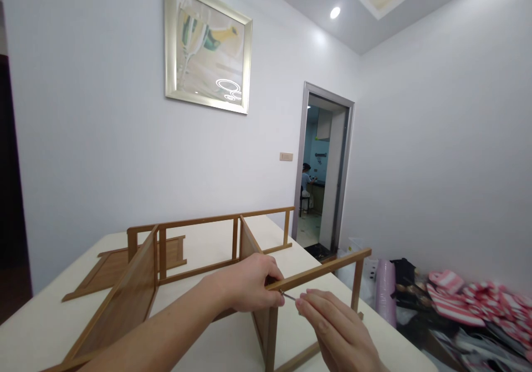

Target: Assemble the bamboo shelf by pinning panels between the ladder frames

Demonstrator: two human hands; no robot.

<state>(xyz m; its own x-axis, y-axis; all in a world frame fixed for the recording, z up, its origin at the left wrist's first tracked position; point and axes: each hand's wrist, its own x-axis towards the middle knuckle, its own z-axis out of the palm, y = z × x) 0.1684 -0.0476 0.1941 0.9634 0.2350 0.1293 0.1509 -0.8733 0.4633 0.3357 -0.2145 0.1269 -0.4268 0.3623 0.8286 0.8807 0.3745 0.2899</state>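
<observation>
The right hand [336, 322] pinches one metal rod [290, 297], its rear hidden. The left hand [245, 283], fingers curled, grips one wooden frame [324, 268] on the table [54, 316], its near end cut off, two boards [120, 300] across it.

wooden frame [324, 270]: warm mid-brown
shelf board [124, 300]: same brown, faint darker grain
flat panel [110, 268]: brown, edges and middle close in tone
thin rod [290, 296]: grey, metallic
tabletop [37, 327]: cream, plain
wall [95, 111]: pale bluish white, no pattern
picture frame [171, 39]: pale gold
artwork [208, 61]: beige ground, green and yellow bottle, white glare rings
switch plate [286, 156]: beige
door frame [300, 167]: grey
roll [385, 291]: lilac
cloth pile [477, 302]: pink-red and white, partly striped
</observation>
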